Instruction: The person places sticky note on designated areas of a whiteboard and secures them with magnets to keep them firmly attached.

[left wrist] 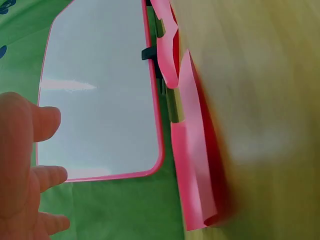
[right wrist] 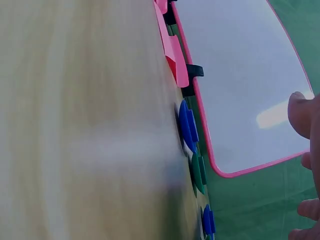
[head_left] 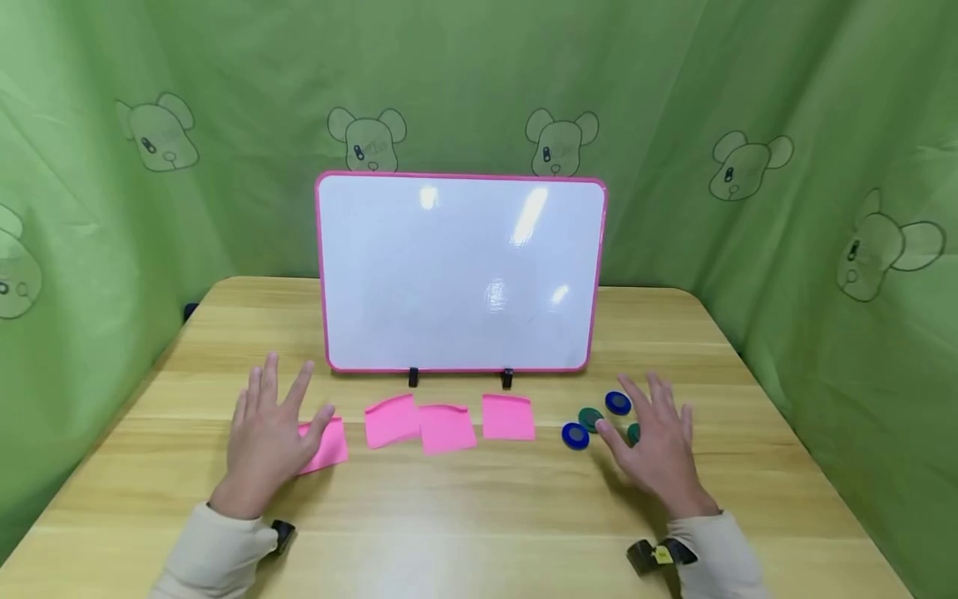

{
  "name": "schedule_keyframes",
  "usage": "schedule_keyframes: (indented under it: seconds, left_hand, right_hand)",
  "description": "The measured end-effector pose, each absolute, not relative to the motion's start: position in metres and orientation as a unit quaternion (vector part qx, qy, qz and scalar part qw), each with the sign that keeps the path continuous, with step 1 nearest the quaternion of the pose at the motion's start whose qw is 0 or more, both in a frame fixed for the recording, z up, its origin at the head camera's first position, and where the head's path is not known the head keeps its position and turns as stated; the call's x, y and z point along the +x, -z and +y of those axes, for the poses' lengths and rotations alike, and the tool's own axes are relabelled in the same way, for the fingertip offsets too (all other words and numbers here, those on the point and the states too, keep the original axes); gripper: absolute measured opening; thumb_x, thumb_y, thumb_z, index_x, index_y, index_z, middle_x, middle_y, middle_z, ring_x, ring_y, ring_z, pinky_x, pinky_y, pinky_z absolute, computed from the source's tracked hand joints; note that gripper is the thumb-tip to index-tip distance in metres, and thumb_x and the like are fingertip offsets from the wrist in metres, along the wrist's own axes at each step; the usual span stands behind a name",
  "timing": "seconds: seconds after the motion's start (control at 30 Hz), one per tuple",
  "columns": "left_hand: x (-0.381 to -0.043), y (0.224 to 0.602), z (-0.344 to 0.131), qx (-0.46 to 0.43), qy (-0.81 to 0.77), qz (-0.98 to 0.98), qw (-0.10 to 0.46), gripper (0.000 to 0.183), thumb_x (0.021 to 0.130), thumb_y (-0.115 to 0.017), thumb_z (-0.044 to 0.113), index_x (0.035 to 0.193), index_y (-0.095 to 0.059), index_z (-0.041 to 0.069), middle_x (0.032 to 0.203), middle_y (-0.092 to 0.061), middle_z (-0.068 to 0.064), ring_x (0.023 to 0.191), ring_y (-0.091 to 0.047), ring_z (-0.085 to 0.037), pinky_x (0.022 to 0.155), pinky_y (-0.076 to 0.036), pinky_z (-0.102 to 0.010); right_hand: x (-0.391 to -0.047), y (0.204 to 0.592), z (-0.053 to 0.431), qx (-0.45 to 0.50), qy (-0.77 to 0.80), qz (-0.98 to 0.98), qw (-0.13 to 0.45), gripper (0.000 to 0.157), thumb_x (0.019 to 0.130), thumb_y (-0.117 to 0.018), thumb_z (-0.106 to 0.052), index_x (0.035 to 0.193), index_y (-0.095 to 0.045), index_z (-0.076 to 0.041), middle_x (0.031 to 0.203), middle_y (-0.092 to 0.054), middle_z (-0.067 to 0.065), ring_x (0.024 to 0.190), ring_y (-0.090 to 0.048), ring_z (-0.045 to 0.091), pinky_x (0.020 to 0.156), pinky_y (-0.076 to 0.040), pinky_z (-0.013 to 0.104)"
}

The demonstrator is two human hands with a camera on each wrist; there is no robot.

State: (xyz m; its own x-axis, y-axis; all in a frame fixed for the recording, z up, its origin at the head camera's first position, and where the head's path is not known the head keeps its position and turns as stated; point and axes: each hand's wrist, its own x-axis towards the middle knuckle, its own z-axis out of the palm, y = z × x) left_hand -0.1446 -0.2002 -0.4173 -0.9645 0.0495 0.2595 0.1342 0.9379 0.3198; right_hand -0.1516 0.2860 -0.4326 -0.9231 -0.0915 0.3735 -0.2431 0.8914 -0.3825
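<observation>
Head: left grip (head_left: pixel 268 439) splays near note (head_left: pixel 332 448), right grip (head_left: pixel 657 448) near discs (head_left: pixel 575 436).

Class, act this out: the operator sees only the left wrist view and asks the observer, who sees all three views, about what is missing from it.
Operator: I see the whiteboard and pink notes. Where is the right hand?
Observer: It hovers near some round discs.
Operator: What colours are they?
Observer: Two blue and two green ones show, one green partly hidden by that hand.
</observation>
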Motion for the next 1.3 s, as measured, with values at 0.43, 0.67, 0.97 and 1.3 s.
schedule_keyframes:
  seconds: [0.43, 0.67, 0.97, 1.3]
  left_hand:
    - [-0.145, 0.415, -0.220, -0.071, 0.255, -0.964, 0.031, 0.059, 0.093, -0.063, 0.033, 0.137, -0.043, -0.001, 0.135, -0.042, -0.031, 0.120, -0.043, -0.050, 0.097, -0.038, -0.064]
    - [-0.150, 0.416, -0.229, -0.106, 0.243, -0.964, -0.026, 0.045, 0.085, -0.073, 0.022, 0.119, -0.053, 0.000, 0.126, -0.050, -0.030, 0.112, -0.049, -0.048, 0.092, -0.042, -0.063]
    - [-0.152, 0.418, -0.231, -0.117, 0.235, -0.963, -0.069, 0.060, 0.077, -0.081, 0.022, 0.124, -0.050, -0.001, 0.109, -0.059, -0.021, 0.099, -0.056, -0.039, 0.086, -0.047, -0.057]
    - [-0.151, 0.419, -0.227, -0.144, 0.224, -0.960, -0.080, 0.061, 0.076, -0.082, 0.022, 0.126, -0.053, 0.002, 0.117, -0.058, -0.024, 0.105, -0.055, -0.041, 0.090, -0.045, -0.058]
  right_hand:
    - [-0.170, 0.432, 0.295, 0.122, -0.288, -0.945, 0.101, 0.066, 0.092, -0.067, -0.027, 0.147, -0.035, -0.007, 0.140, -0.044, 0.024, 0.102, -0.060, 0.038, 0.080, -0.051, 0.055]
    - [-0.177, 0.426, 0.288, 0.149, -0.282, -0.947, 0.035, 0.062, 0.091, -0.068, -0.024, 0.144, -0.040, -0.008, 0.134, -0.051, 0.023, 0.085, -0.060, 0.022, 0.064, -0.053, 0.033]
    - [-0.181, 0.431, 0.280, 0.163, -0.257, -0.952, 0.002, 0.063, 0.089, -0.070, -0.021, 0.142, -0.041, -0.006, 0.128, -0.056, 0.021, 0.068, -0.051, 0.012, 0.061, -0.047, 0.030]
    - [-0.182, 0.434, 0.276, 0.172, -0.259, -0.950, -0.027, 0.059, 0.089, -0.070, -0.025, 0.140, -0.045, -0.008, 0.123, -0.059, 0.016, 0.071, -0.050, 0.014, 0.064, -0.046, 0.030]
